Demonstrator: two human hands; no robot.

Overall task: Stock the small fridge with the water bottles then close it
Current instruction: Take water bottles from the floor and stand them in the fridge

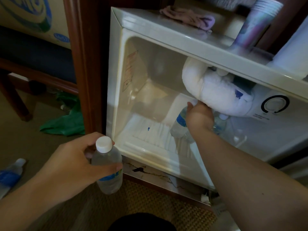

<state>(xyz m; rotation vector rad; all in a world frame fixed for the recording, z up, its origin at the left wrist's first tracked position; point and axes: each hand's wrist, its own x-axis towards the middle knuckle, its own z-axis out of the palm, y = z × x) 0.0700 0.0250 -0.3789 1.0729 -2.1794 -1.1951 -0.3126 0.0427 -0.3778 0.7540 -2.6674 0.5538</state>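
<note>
Fridge (116, 97) stands open and only partly stocked: one water bottle (180, 125) is at its floor near 3 o'clock, a second one (220, 124) seems to be just behind, so I judge the task is about half done, with the closing not yet done. Right hand (199, 117) reaches inside over that bottle, but how its fingers lie I cannot tell. Left hand (73, 160), at 7 o'clock, curls its fingers (115, 167) around the next bottle (108, 165), and another bottle (11, 174) lies on the floor at 8 o'clock.
</note>
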